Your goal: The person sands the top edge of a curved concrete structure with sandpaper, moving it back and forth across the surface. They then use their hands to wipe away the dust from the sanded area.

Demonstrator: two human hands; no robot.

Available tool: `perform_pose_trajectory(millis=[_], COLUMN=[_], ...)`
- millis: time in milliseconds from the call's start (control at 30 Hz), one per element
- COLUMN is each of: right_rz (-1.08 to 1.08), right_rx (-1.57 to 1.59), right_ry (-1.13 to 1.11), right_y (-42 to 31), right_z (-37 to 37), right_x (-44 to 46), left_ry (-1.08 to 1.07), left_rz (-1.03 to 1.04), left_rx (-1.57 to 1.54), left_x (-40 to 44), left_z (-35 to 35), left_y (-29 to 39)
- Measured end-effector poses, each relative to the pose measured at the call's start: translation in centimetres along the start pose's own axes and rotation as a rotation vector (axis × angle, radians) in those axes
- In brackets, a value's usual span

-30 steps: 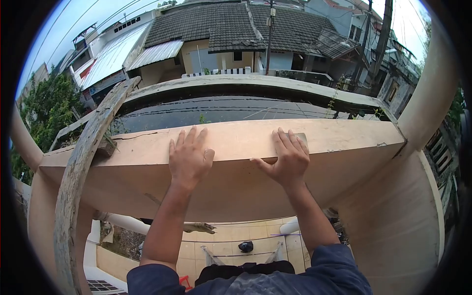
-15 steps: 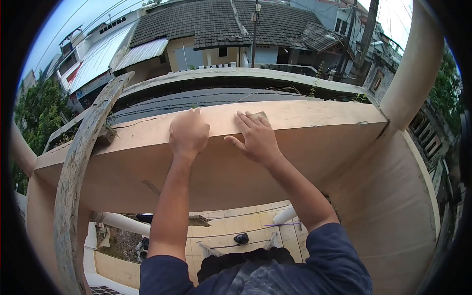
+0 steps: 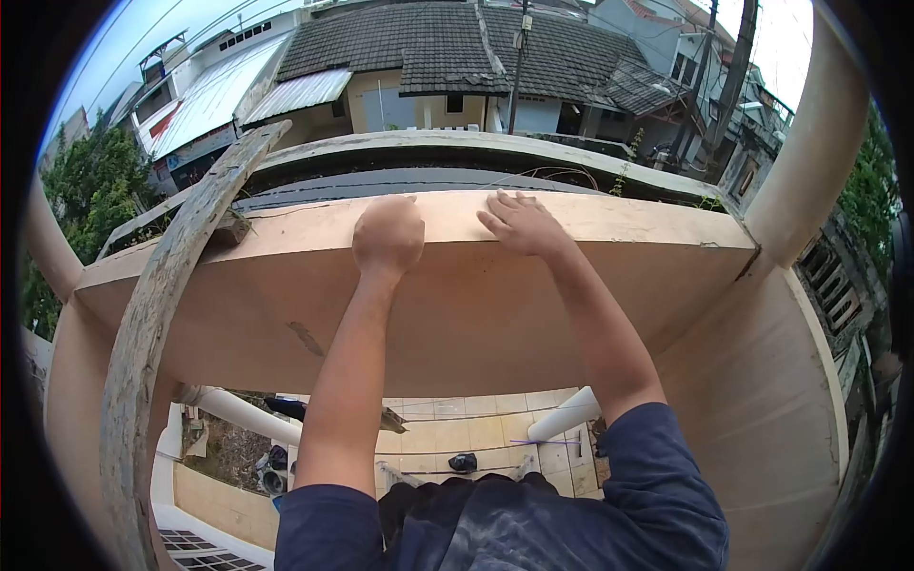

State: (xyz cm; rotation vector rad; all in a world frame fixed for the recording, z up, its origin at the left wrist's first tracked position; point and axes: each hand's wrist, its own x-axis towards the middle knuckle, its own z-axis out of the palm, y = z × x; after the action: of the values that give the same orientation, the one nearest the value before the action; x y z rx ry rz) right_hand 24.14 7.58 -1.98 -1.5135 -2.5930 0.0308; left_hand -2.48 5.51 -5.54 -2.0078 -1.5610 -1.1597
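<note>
Head view, beam and fingers: the peach-painted concrete beam (image 3: 628,221) spans the middle of the frame, its top face running under both hands. The left hand (image 3: 388,234) meets it at upper centre, and the right hand (image 3: 523,224) lies just right of there, its fingertips near the far edge.
Beam's look: smooth, pale top face; darker, shaded near face, with a greyish scuffed patch left of centre; a thin crack toward the left end of the top, and small chips near the right end.
Left fingers: curled in, fist-like, knuckles up; whether they hold anything is hidden.
Right fingers: straightened and laid on the top face, unclenched, pointing to the upper left; whether anything sits beneath the palm cannot be told.
Left arm: rises nearly upright from the dark blue sleeve at lower centre-left, leaning slightly right.
Right arm: slants up and left from the sleeve at lower right, bent at the elbow.
Left side of the frame: a weathered wooden plank (image 3: 157,314) runs from the lower left to the upper left, crossing over the beam's left part, with a small wooden block (image 3: 228,229) beside it.
Below the beam: a tiled floor (image 3: 481,433), with a black bag (image 3: 463,462) at lower centre.
Top of the frame: dark tiled roofs (image 3: 381,40) beyond the beam.
</note>
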Motion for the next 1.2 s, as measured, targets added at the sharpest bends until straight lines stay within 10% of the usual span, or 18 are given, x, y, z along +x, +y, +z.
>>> perform_pose_trajectory(millis=[67,300,400,600,900,1067,1200], right_rz=[0.325,-0.01,0.289,0.103,0.219,0.201,0.203], right_rx=[0.031,0.001,-0.163,-0.199,-0.048,-0.005,0.013], right_ry=[0.121,0.25,0.105,0.136,0.146,0.198,0.198], right_y=[1.3,-4.6,-0.5,-4.9,2.0,2.5,2.9], right_z=[-0.8,1.2,-1.3,-0.2,-1.3,-1.1,-1.1], right_x=[-2.0,-5.4,-5.2,-4.4,-4.7,-4.6,-4.8], left_ry=[0.112,0.292,0.255,0.239,0.002,-0.246,-0.477], left_rz=[0.024,0.258,0.219,0.342,0.381,0.737,0.338], left_rx=[-0.005,-0.097,-0.087,-0.006,0.11,-0.056,0.139], left_x=[-0.2,-0.9,-1.0,-0.7,-0.5,1.0,5.7], left_z=[-0.4,-0.2,-0.2,-1.0,-2.4,-2.4,-5.2], left_y=[0.2,0.0,0.3,-0.4,0.4,1.9,2.5])
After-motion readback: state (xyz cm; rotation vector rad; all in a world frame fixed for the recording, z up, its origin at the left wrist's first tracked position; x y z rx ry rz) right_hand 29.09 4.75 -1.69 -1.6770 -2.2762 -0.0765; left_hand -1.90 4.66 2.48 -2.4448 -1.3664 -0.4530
